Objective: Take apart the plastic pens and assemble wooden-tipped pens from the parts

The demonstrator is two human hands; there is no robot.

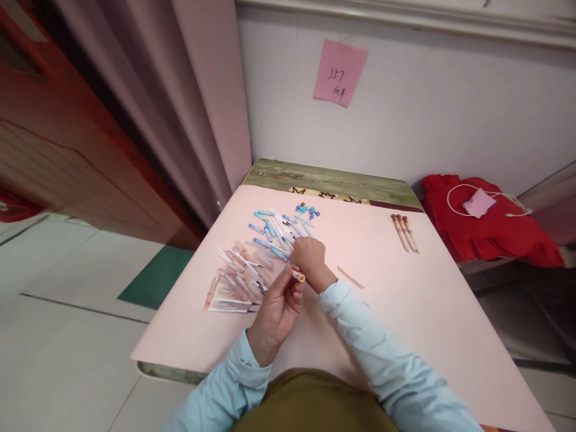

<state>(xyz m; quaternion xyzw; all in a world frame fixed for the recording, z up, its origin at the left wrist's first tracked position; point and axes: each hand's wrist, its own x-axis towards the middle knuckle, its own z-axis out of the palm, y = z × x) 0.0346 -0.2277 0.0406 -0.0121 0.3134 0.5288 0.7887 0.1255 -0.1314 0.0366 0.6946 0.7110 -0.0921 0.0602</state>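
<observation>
My left hand (275, 309) is closed around a short orange-tipped pen barrel (297, 276), held just above the pink table cover (405, 300). My right hand (308, 257) reaches forward with its back to me, fingers curled down among a heap of blue and white pen parts (278, 231); what it grips is hidden. To the left lies a spread of pens in clear sleeves (236, 279). Small blue caps (308, 210) sit beyond the heap. A thin tan refill (350, 277) lies right of my right wrist. Three assembled tan pens (404, 232) rest at the far right.
The table stands against a white wall with a pink paper note (340, 72). A red cloth (488, 231) with a white cable and a pink slip lies on a surface to the right. A pale curtain (198, 108) hangs at the left, over tiled floor.
</observation>
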